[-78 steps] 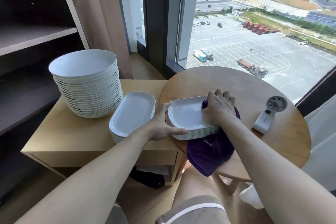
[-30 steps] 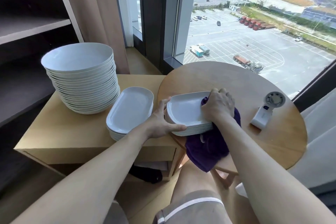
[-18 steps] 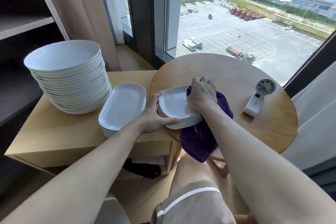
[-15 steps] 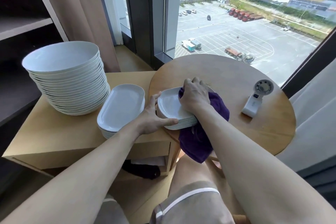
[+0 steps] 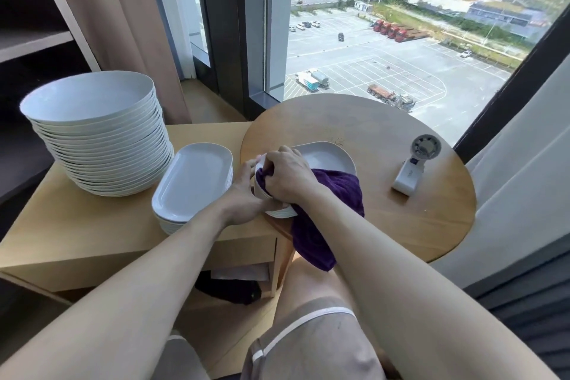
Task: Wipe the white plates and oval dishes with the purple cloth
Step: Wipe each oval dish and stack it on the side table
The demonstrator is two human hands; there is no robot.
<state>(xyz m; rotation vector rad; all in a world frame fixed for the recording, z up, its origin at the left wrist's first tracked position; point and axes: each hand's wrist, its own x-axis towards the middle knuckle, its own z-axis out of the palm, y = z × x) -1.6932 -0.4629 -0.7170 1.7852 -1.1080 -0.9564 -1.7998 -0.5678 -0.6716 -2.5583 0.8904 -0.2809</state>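
Note:
A small stack of white oval dishes point(image 5: 327, 157) sits on the left part of the round wooden table point(image 5: 385, 219). My right hand point(image 5: 287, 177) grips the purple cloth point(image 5: 327, 213) and presses it onto the left end of the top dish; the cloth hangs over the table's front edge. My left hand point(image 5: 246, 197) holds the left side of this stack, partly hidden behind my right hand. A second stack of oval dishes point(image 5: 194, 182) and a tall stack of round white plates point(image 5: 98, 136) stand on the low wooden cabinet point(image 5: 77, 225).
A small white handheld fan point(image 5: 415, 168) lies on the right side of the round table. Dark shelves stand at the left, a curtain and a large window behind. A white curtain hangs at the right. My knees are below the table.
My right hand has slid the cloth leftwards across the top dish, from its right end to its left end. The dish's right part is now uncovered. My left hand stays on the stack.

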